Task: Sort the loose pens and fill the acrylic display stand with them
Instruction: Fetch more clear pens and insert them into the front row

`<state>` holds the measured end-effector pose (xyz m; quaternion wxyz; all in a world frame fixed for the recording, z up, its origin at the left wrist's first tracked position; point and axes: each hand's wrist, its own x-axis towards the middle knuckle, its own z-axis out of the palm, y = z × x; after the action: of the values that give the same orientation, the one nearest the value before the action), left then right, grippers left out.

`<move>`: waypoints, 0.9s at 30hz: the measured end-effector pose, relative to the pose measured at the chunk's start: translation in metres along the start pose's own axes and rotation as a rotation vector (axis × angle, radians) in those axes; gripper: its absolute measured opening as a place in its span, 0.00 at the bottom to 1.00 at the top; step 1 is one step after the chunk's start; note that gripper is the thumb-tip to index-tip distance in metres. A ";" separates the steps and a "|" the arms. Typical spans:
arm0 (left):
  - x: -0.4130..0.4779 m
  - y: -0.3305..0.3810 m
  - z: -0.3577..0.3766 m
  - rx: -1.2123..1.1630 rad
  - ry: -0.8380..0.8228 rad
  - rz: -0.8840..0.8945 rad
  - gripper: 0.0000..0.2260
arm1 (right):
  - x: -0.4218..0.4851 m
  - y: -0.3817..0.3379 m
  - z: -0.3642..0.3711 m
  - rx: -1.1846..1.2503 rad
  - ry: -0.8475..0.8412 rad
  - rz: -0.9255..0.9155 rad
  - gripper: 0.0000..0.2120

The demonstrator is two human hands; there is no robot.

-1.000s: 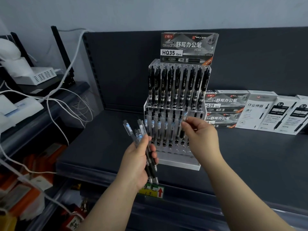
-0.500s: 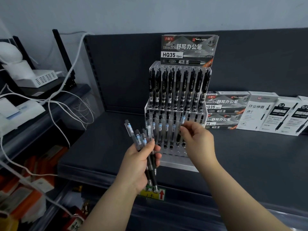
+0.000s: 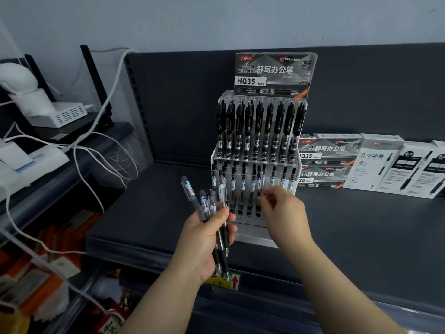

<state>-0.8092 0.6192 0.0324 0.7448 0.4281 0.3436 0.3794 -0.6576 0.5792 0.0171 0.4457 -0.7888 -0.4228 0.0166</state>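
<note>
The clear acrylic display stand (image 3: 255,238) sits on the dark shelf. Its upper tier is lined with black pens (image 3: 257,126), and its lower tier holds several clear pens with blue labels (image 3: 242,186). My left hand (image 3: 204,239) is in front of the stand's left side, gripping a fanned bundle of loose clear pens (image 3: 204,203) with their black grips pointing down. My right hand (image 3: 284,208) is at the lower tier, thumb and fingertips pinching a pen (image 3: 258,179) that stands in a slot there.
A pen box marked HQ35 (image 3: 274,73) rests on top of the stand. More pen boxes (image 3: 375,162) lie along the shelf's back on the right. White cables (image 3: 101,150) and white devices (image 3: 60,114) crowd the rack at the left. A yellow label (image 3: 224,280) marks the shelf's front edge.
My right hand has moved down along the lower tier, and the pen it holds has sunk deeper into its slot. My left hand has stayed put with its bundle.
</note>
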 end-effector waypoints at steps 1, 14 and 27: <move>0.000 -0.001 0.000 0.002 0.000 0.000 0.03 | 0.000 0.000 0.000 0.002 0.003 0.009 0.09; -0.003 -0.005 0.001 -0.002 0.004 -0.004 0.03 | 0.001 0.001 -0.001 -0.198 -0.092 -0.008 0.11; -0.008 -0.009 0.008 0.013 -0.010 -0.031 0.05 | -0.023 -0.022 -0.016 0.281 -0.223 0.048 0.06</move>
<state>-0.8038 0.6063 0.0290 0.7495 0.4296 0.3489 0.3632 -0.6804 0.5576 0.0341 0.5014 -0.7220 -0.4441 0.1734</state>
